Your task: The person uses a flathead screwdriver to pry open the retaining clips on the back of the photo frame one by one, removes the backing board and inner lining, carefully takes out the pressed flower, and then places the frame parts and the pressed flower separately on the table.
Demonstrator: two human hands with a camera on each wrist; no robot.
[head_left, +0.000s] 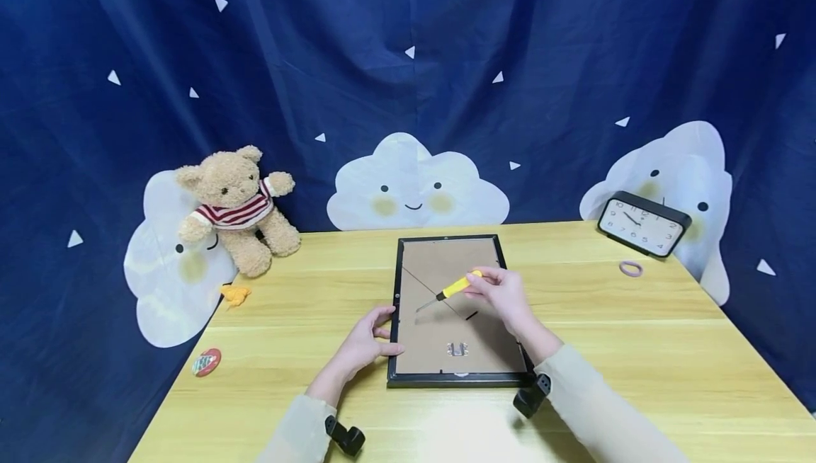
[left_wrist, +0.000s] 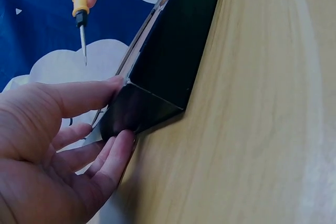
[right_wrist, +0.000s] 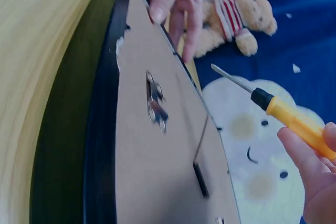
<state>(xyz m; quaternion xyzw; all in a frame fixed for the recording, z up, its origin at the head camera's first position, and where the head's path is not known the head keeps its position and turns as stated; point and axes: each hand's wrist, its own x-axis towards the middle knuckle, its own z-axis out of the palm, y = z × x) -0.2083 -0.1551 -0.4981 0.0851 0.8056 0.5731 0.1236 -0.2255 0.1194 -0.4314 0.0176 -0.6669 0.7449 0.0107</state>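
Observation:
A black picture frame lies face down on the table, its brown backing board upward. My left hand holds the frame's left side, thumb on the top edge and fingers against the side, as the left wrist view shows. My right hand grips a yellow-handled screwdriver above the board. The shaft slants down to the left; its tip looks clear of the board in the right wrist view. On the board are a metal hanger, a thin diagonal line and a short black strip.
On the wooden table a teddy bear sits at the back left, near an orange item and a round patterned piece. A clock and a purple ring lie at the right. A blue curtain hangs behind.

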